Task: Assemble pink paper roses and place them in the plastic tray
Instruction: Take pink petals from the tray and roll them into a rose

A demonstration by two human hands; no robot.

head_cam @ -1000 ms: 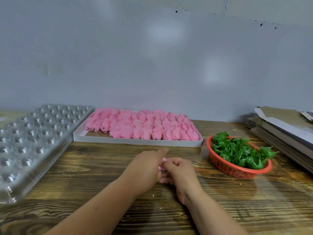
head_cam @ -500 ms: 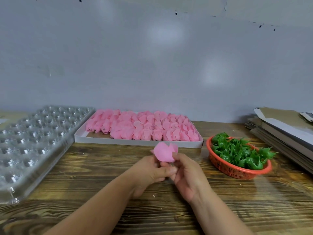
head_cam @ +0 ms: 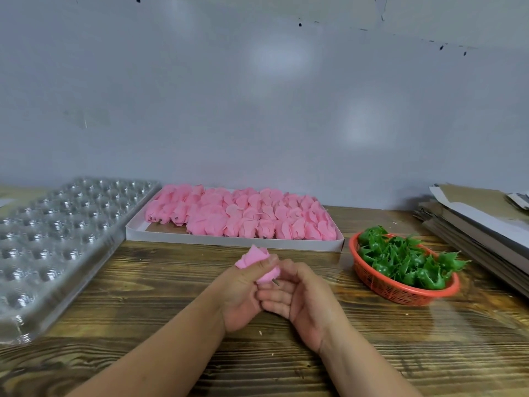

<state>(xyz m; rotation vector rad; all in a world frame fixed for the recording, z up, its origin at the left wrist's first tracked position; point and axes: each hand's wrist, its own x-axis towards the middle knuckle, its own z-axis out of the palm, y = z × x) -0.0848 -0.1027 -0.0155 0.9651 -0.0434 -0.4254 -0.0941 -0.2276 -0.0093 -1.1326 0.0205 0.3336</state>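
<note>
I had the pink paper rose [head_cam: 255, 263] pinched in my left hand [head_cam: 243, 290], stem tip toward the loosely cupped, empty right hand [head_cam: 297, 296]. Plastic tray [head_cam: 57, 247] lay left of frame, left hand nearer.

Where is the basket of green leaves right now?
In the head view, the red basket sits on the table's right side, just right of the white box of pink petals, beside the cardboard stack.

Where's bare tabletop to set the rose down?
Bare wood lies between the clear plastic cavity tray and the hands, left gripping the pink paper rose, and in front of the white box of pink petals. Crowded right: orange basket of green calyxes, cardboard stack.
</note>
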